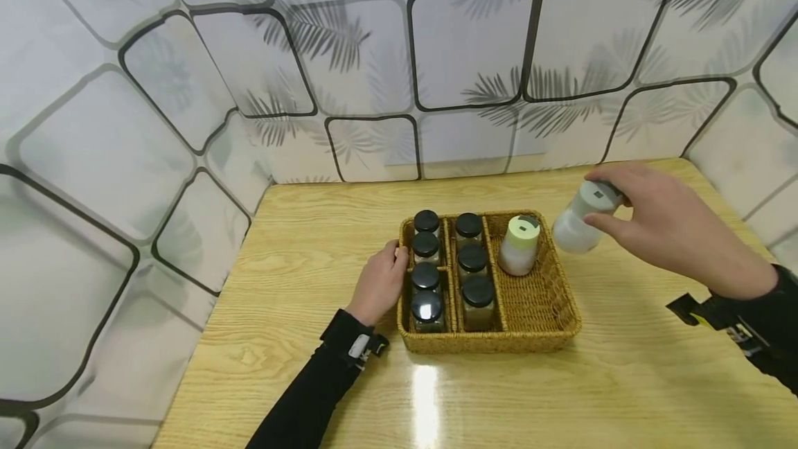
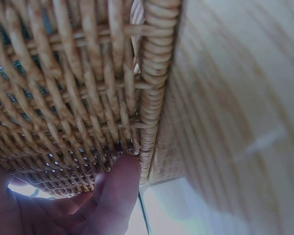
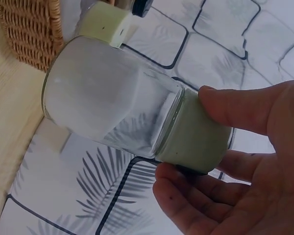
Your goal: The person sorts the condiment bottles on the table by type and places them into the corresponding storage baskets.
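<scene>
My right hand (image 1: 663,217) pinches a clear glass seasoning jar (image 3: 95,93) of white powder by its pale green cap (image 3: 196,132). The jar hangs tilted in the air, just right of a wicker basket (image 1: 486,344). At the basket's left wall, my left hand (image 1: 377,286) grips the side, its thumb (image 2: 120,191) against the weave in the left wrist view. Inside the basket's right compartment stands a similar jar (image 1: 519,247) with a yellow-green cap. Several black-lidded jars (image 1: 477,293) fill the left and middle compartments.
The basket stands on a light wood table (image 1: 299,248). White patterned curtain (image 1: 467,47) hangs along the back and both sides. Bare wicker floor (image 1: 530,303) shows in front of the yellow-green-capped jar.
</scene>
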`<act>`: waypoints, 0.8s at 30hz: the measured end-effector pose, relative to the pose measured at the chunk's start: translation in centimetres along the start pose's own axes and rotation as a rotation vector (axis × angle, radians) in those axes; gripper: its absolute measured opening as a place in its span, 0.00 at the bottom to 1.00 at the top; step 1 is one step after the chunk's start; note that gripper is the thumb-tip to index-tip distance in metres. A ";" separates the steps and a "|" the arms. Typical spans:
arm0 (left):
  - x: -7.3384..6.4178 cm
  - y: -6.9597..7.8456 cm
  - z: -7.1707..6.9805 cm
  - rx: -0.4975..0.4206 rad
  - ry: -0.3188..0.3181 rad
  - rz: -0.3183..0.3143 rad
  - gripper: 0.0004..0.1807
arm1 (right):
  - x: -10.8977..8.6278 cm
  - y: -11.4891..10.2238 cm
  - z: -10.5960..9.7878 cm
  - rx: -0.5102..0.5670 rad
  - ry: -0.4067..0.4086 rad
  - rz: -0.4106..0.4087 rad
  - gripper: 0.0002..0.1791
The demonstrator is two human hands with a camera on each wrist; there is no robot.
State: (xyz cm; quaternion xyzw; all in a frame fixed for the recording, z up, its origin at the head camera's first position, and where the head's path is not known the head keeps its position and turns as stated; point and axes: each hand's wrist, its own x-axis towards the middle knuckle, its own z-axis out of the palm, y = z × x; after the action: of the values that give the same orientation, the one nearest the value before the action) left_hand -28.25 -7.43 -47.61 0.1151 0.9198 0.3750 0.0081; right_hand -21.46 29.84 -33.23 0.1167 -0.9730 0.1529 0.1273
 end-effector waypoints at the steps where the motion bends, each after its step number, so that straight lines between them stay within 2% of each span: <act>1: 0.0 0.0 0.0 0.002 0.002 -0.002 0.31 | -0.1 -0.2 -0.1 0.000 0.000 -0.006 0.29; 8: -0.1 -0.1 0.0 -0.002 -0.001 -0.008 0.32 | -0.8 -1.7 -0.5 -0.005 -0.006 -0.016 0.30; 15: -0.1 -0.2 0.0 0.002 -0.002 -0.003 0.33 | -1.5 -2.9 -0.7 -0.008 0.045 -0.089 0.30; 24: 0.0 -0.1 0.1 0.000 0.001 0.011 0.31 | -2.4 -4.4 -0.4 0.010 0.042 -0.132 0.30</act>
State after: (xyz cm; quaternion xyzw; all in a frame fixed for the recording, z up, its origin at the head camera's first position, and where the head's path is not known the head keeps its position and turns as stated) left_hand -28.30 -7.45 -47.73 0.1200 0.9193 0.3749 0.0053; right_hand -17.93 26.31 -32.40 0.1782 -0.9595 0.1514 0.1571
